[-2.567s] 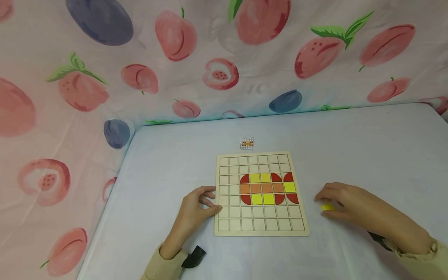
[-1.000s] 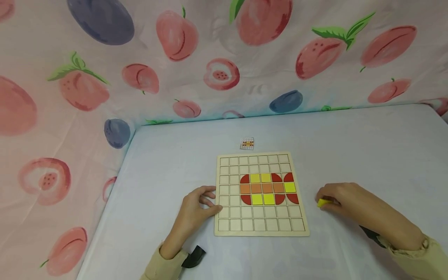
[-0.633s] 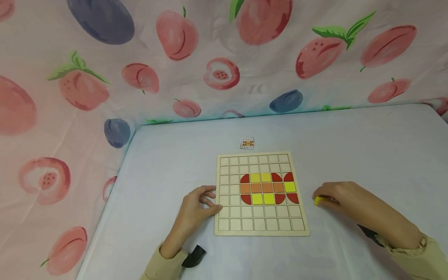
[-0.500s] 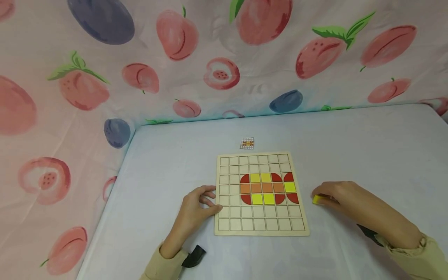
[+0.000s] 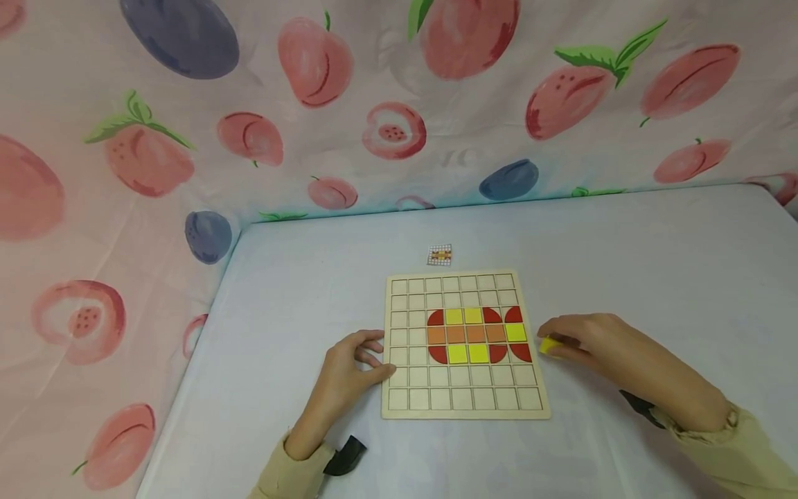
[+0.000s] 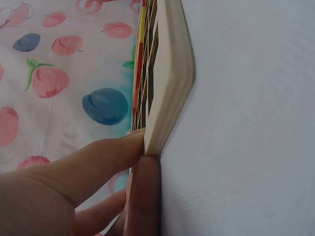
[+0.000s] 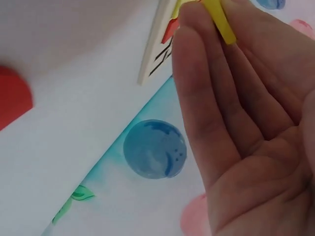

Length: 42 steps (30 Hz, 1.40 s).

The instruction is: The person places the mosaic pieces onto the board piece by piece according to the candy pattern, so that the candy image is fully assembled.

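A pale wooden grid board (image 5: 463, 400) lies on the table, its right-hand part bearing a pattern of flat tiles: red quarter circles (image 5: 438, 354), yellow squares (image 5: 458, 354) and a row of orange squares (image 5: 456, 334). My left hand (image 5: 349, 367) holds the board's left side; in the left wrist view, the thumb and a finger pinch its wooden edge (image 6: 172, 83). Just right of the board, my right hand (image 5: 601, 346) pinches a yellow square tile (image 5: 549, 345) between thumb and fingertips. The right wrist view shows that tile (image 7: 221, 22) edge-on.
Behind the board lies a small pattern card (image 5: 440, 255) with a printed coloured grid. A red piece with a rounded side (image 7: 12, 96) shows at the left of the right wrist view. Fruit-print cloth (image 5: 330, 194) hangs behind the white table (image 5: 654, 263).
My right hand has closed on the yellow tile, picked it up from the table and carried it left towards the board. My left hand and the board look unmoved.
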Available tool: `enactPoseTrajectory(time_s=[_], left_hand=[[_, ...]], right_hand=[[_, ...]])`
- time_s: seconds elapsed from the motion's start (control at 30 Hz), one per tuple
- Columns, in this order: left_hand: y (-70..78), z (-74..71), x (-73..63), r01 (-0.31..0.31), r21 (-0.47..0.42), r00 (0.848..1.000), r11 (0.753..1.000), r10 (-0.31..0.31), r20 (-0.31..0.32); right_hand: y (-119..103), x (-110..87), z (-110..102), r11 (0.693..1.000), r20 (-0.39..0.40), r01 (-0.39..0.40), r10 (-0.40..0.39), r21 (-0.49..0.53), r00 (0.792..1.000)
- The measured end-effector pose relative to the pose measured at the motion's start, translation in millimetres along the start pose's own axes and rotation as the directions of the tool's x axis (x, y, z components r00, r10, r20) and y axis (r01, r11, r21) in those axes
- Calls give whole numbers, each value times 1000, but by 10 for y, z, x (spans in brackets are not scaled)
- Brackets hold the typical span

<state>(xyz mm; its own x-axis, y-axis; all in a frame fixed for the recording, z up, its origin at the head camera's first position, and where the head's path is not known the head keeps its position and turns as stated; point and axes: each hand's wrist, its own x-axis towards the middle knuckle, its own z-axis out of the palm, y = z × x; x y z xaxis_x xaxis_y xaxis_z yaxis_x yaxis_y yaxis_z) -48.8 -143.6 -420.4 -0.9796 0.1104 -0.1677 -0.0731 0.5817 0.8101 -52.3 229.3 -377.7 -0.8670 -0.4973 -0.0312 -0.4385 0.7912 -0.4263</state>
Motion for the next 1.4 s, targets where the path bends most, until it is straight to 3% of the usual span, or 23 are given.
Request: enactPoseTrajectory(time_s=[0.27,0.83,1.4], left_hand=[[1,2,2,6,-8,1000,1000,-6,1],[3,-13,-5,-7,-5,1000,1000,7,9],[12,-5,-8,-5,-3,1000,1000,5,8]], right_hand=[[-108,118,-5,999,-2,25,-25,36,1000],[-273,271,42,992,-38,129,-128,15,991],[-453,437,86,987,11,156,-157,36,988]])
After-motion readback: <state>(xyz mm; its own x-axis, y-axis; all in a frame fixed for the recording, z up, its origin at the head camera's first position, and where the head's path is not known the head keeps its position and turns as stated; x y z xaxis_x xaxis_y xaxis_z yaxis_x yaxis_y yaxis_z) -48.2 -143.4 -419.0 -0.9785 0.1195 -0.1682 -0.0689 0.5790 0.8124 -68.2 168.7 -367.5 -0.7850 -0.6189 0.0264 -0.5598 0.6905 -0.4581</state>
